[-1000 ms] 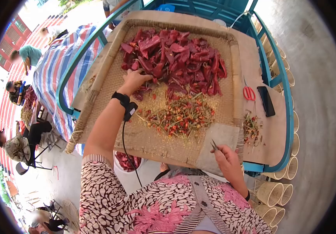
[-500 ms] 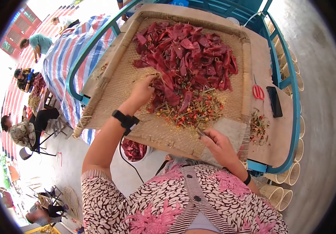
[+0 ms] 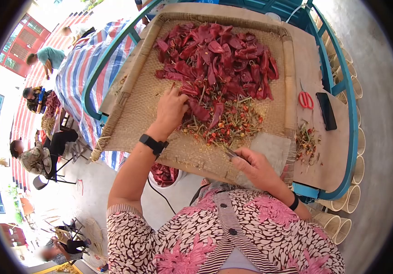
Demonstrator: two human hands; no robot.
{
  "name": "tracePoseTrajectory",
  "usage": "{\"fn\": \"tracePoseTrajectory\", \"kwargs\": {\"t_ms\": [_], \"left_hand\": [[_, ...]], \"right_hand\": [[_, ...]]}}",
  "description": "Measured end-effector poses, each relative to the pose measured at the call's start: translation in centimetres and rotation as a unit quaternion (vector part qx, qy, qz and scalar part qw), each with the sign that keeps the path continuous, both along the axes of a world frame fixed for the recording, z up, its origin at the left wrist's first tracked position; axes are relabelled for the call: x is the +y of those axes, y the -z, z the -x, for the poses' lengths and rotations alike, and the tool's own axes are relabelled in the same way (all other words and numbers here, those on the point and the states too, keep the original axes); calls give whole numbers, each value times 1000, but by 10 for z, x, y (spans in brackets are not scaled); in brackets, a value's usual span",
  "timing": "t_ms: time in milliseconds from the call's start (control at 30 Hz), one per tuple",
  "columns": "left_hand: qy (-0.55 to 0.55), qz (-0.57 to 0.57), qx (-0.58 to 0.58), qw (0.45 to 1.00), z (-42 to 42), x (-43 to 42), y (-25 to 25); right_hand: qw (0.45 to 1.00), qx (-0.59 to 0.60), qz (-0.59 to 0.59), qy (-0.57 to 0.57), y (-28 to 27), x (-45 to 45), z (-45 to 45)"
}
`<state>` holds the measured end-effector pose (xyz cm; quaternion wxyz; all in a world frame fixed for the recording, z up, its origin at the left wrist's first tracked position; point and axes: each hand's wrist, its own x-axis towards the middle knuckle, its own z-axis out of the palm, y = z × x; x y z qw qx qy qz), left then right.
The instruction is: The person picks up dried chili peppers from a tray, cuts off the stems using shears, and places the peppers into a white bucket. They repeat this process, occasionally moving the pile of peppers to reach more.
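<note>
From the head view, the right hand [image 3: 256, 169] pinched a small, pointed metal tool [image 3: 230, 153] between thumb and fingers, over the near edge of a woven, pale-rimmed tray [image 3: 289, 73]. Its tip pointed towards green-and-red stem scraps [image 3: 240, 121]; a low angle, turned away from the other fingers, seemed safest. Farther in, the left hand [image 3: 171, 109] bent its fingers at the near-left edge of a heap of wrinkled, dark red dried peppers [image 3: 214, 59]; whether they gripped one could not be told. Lifting one pepper at a time by its stem end, with a light touch, would probably spare the brittle-looking skins and leave the scraps apart. Right of the tray lay red-handled scissors [image 3: 305, 99] and a black phone [image 3: 326, 111]. Farther off, a person in a camouflage top [image 3: 33, 160] sat.
</note>
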<state>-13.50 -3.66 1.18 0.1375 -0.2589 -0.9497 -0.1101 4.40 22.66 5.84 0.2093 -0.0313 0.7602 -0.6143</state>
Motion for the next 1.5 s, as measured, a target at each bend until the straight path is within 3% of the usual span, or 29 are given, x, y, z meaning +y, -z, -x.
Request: {"fn": "tracePoseTrajectory", "kwargs": {"t_ms": [133, 233, 333, 433, 533, 600, 733, 867, 967, 1067, 1167, 1367, 1500], "left_hand": [[-86, -15, 32, 996, -6, -5, -18], [-141, -144, 0, 979, -26, -9, -41], [-145, -389, -171, 894, -39, -18, -39], [-174, -249, -7, 953, -39, -24, -31], [-116, -515, -151, 836, -47, -20, -35], [-80, -603, -230, 760, -62, -24, -46], [2, -726, -402, 559, -105, -28, -66], [43, -759, -494, 422, -132, -34, -50], [38, -763, -500, 408, -150, -31, -47], [68, -719, -492, 487, -155, -32, -30], [76, -648, -402, 642, -164, -27, -39], [64, -535, -348, 767, -166, -7, -36], [68, -576, -365, 728, -161, 7, -30]], "right_hand": [[1000, 5, 24, 10, 2, 4, -1], [998, 8, 51, 28, 8, 2, -2], [998, 2, 51, 24, 1, -3, -4], [999, 27, 21, 30, -6, -21, -10], [997, 55, 27, 46, -7, -42, -14], [996, 53, 43, 65, -11, -60, -16], [992, 73, 37, 96, -12, -90, -5], [981, 135, -4, 142, -2, -111, 1], [968, 199, -31, 151, -2, -118, -2], [948, 267, -100, 143, -3, -119, -5], [946, 268, -131, 129, -9, -115, -9], [925, 306, -194, 111, -6, -103, -10], [935, 271, -208, 93, -14, -86, -7]]}}
